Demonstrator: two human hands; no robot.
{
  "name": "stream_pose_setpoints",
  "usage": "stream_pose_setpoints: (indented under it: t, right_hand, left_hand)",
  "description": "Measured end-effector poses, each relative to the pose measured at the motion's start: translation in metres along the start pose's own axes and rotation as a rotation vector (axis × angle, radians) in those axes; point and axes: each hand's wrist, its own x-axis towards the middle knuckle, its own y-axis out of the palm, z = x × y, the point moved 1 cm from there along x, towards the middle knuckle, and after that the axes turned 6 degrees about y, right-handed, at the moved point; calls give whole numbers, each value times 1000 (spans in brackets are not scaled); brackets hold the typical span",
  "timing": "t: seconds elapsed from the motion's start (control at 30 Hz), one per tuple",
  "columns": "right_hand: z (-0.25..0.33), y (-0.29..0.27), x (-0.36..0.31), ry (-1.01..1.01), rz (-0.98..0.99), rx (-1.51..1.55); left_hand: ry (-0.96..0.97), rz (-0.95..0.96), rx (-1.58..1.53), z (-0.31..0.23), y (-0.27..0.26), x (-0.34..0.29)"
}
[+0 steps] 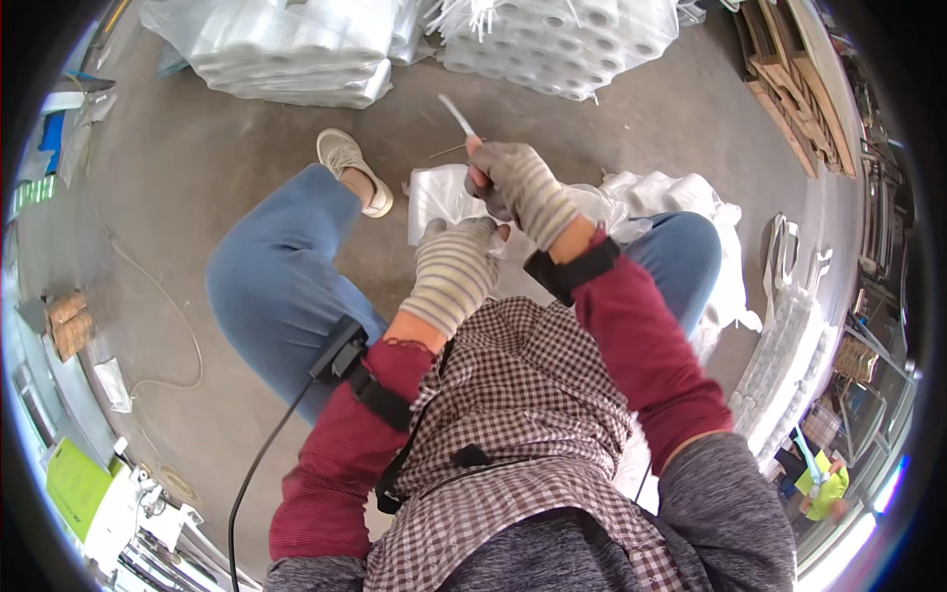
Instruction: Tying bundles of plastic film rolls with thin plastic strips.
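White plastic film [432,195] lies beyond the checked apron [528,385]. The gloved left hand [454,271] touches the film (finger closure cannot be determined); the gloved right hand [523,187], farther from the apron, is closed around a slim white strip [456,115].

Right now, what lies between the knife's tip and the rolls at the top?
In the head view, only gray floor shows between the tip of the knife and those rolls.

Near: wrinkled translucent white plastic film [430,199], glossy; brown-and-white checked apron [528,380], matt cloth. Far right: brown slatted pallets [789,107], rough wood.
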Motion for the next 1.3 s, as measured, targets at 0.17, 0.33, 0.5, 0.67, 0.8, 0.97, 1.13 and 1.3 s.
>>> stream_pose_setpoints:
  t: [0.17,0.33,0.5,0.67,0.8,0.97,1.13,1.3]
  right_hand:
    - [-64,17,-34,-102,-89,854]
    - [-99,24,-38,-351,-198,1235]
    - [-111,32,-48,-445,-299,1320]
    - [-101,28,-69,-133,-584,956]
    - [-100,23,-72,-86,-536,952]
    - [-117,37,-61,-137,-463,1194]
    - [-135,93,-74,-84,-214,1408]
    - [-152,98,-53,-213,-153,1425]
  left_hand:
    - [-295,-74,-1107,17,2,-40]
    - [-142,-132,-974,30,-4,-41]
    - [-391,-207,-1242,43,2,-30]
    - [-453,-7,-1266,45,4,-16]
    - [-175,69,-787,45,11,-13]
    - [50,-105,-543,49,20,-8]
    - [-321,57,-992,46,15,-13]
    - [-184,-82,-910,36,13,-16]
